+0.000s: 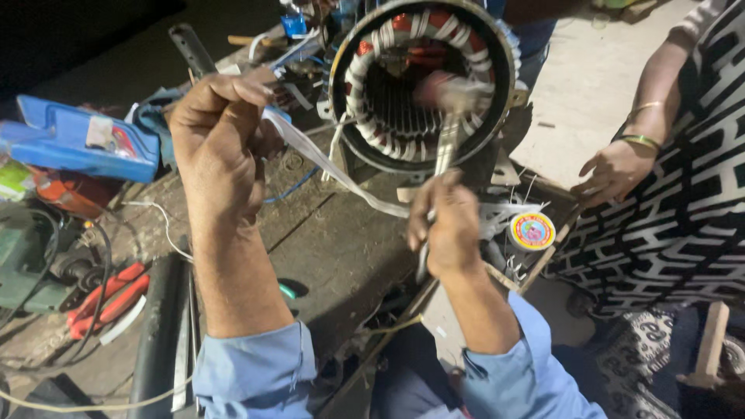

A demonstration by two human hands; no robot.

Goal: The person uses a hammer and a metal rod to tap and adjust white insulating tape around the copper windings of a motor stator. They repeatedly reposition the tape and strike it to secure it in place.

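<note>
My left hand (221, 140) is fisted around a white cloth tape (334, 171) that runs taut across the wooden bench toward my right hand. My right hand (444, 221) grips a metal tool (448, 143) by its handle; its blurred head points into the bore of a motor stator (423, 77). The stator is a round metal shell with copper windings wrapped in white and red binding. A roll of tape with a yellow and red label (531, 230) lies just right of my right hand.
Another person's hand (613, 171) with bangles rests at the bench's right edge, in black and white patterned clothes. A blue plastic case (77, 140) and red-handled pliers (109, 299) lie at left among wires. A wooden mallet handle (712, 345) sits at lower right.
</note>
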